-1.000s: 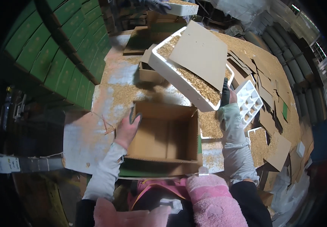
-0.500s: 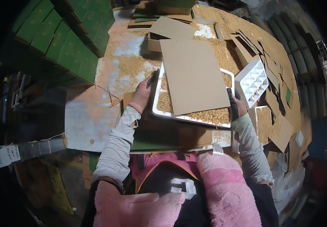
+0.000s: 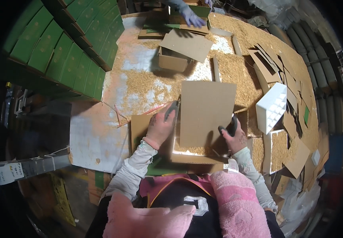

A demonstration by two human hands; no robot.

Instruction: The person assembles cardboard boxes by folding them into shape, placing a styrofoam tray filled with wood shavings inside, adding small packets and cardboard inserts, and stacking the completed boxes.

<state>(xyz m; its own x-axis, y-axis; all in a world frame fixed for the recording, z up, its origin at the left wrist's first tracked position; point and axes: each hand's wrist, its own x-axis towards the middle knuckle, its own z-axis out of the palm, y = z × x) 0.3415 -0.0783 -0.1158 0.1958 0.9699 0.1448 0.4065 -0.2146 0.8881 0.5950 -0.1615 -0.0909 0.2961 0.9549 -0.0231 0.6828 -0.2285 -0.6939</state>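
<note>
In front of me is a white tray (image 3: pixel 176 149) of loose tan husk-like filling (image 3: pixel 203 151). A flat brown cardboard sheet (image 3: pixel 208 111) lies over most of it. My left hand (image 3: pixel 160 126) is closed on the tray's left side, the thumb on the near side. My right hand (image 3: pixel 235 138) grips the right side, its thumb by the sheet's edge. Dark covers are on some fingers of both hands. Below the tray's near rim shows the brown edge of a cardboard box (image 3: pixel 200 160); how deep the tray sits in it is hidden.
A co-worker's gloved hand (image 3: pixel 193 18) reaches in at the far side, above a lidded cardboard box (image 3: pixel 173 62). Green boxes (image 3: pixel 56 55) are stacked at left. A white divided tray (image 3: pixel 272 107) and scattered cardboard pieces (image 3: pixel 296 156) lie at right, on the husk-strewn table (image 3: pixel 96 139).
Both my hands have brought the tray and its sheet nearer to me and lower, onto or into the cardboard box. A co-worker's gloved hand has come in at the far side.
</note>
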